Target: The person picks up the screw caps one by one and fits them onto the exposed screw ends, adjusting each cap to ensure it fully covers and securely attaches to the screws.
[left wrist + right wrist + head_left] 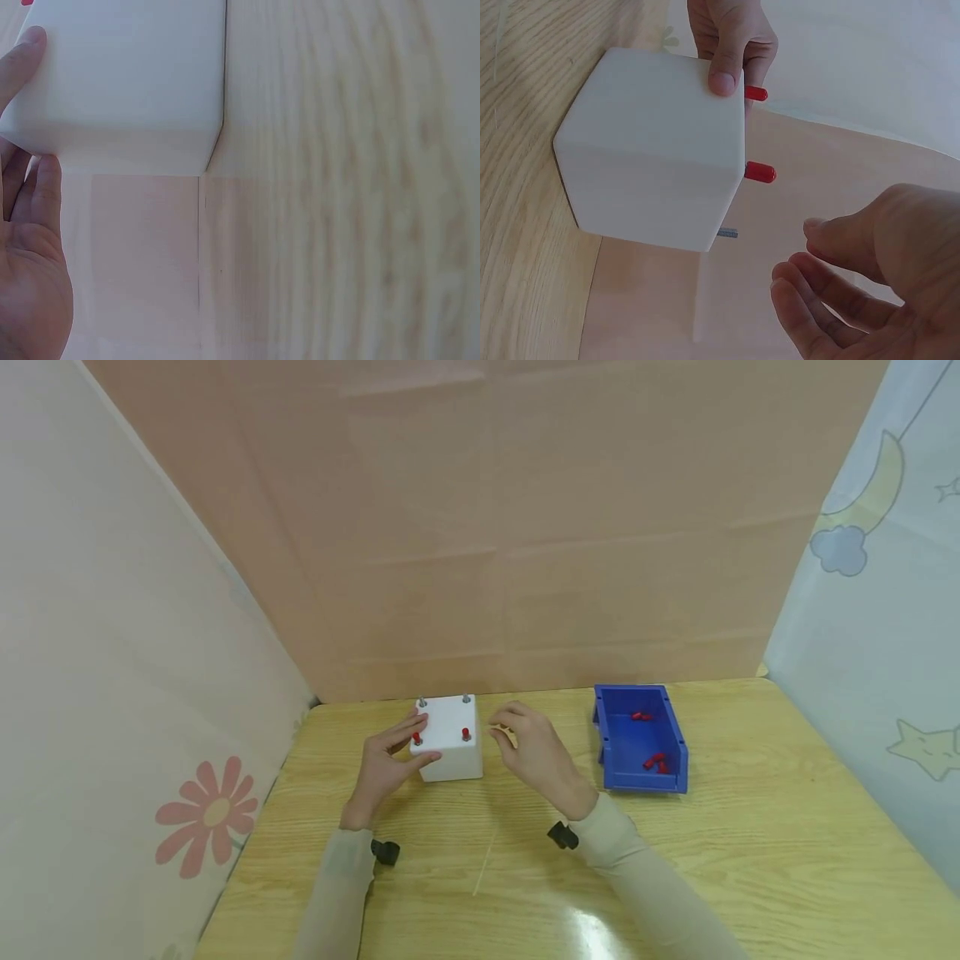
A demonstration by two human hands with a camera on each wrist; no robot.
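Observation:
A white box stands on the table with a threaded stud at each top corner. Red caps cover the two front studs, one at the right and one at the left. Both rear studs are bare metal, such as the back right stud. My left hand grips the box at its left side, thumb on the front face and fingers round the far side. Just right of the box, my right hand hovers with bent fingers; in the right wrist view a gap shows between thumb and fingertips, holding nothing.
To the right stands a blue open bin with several loose red caps inside. A thin pale strip lies on the wooden table in front. A tan backdrop rises along the rear edge, with printed cloths at both sides.

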